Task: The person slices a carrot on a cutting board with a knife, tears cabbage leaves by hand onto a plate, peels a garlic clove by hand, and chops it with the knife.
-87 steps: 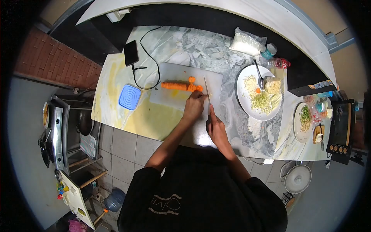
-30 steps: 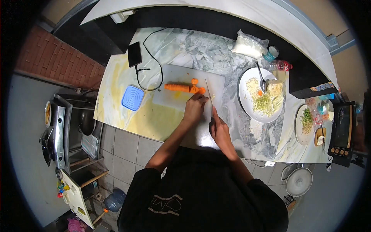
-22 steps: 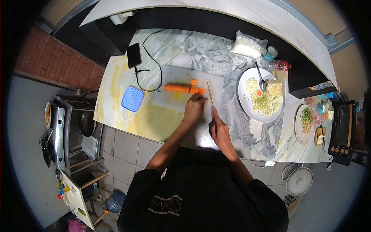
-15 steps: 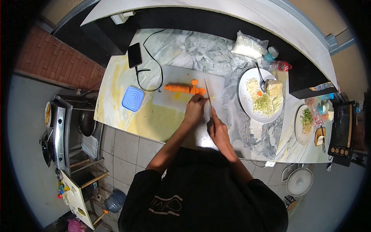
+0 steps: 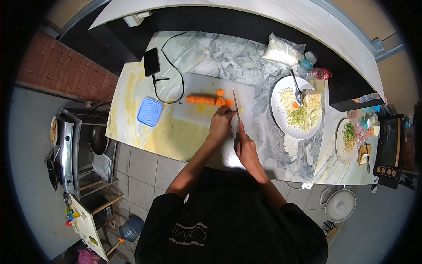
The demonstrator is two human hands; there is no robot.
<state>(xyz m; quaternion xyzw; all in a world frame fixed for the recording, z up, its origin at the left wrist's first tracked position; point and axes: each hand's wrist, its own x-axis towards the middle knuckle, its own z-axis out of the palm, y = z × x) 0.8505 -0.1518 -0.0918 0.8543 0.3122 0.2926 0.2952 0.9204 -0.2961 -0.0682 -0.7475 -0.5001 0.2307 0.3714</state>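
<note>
On a white cutting board (image 5: 193, 83) lies a peeled orange carrot (image 5: 204, 100), with a few cut pieces at its right end. A round carrot slice (image 5: 220, 92) rests just above it. My left hand (image 5: 220, 123) is closed, its fingertips pinched together beside the carrot's cut end. What they hold is hidden under them. My right hand (image 5: 247, 148) grips a knife (image 5: 236, 100) by its handle. The long blade points away from me and stands close beside my left fingertips, over the board's right part.
Right of the board stands a white plate (image 5: 281, 127) of shredded vegetables, a cabbage piece (image 5: 312, 100) and a spoon (image 5: 298, 93). A blue square lid (image 5: 150, 112) and a cabled phone (image 5: 151, 62) lie left. A bag of white powder (image 5: 283, 50) sits behind; another plate (image 5: 340, 147) is farther right.
My right hand and the knife handle have shifted slightly left. My left hand stays beside the carrot's cut end, and the carrot pieces look much the same.
</note>
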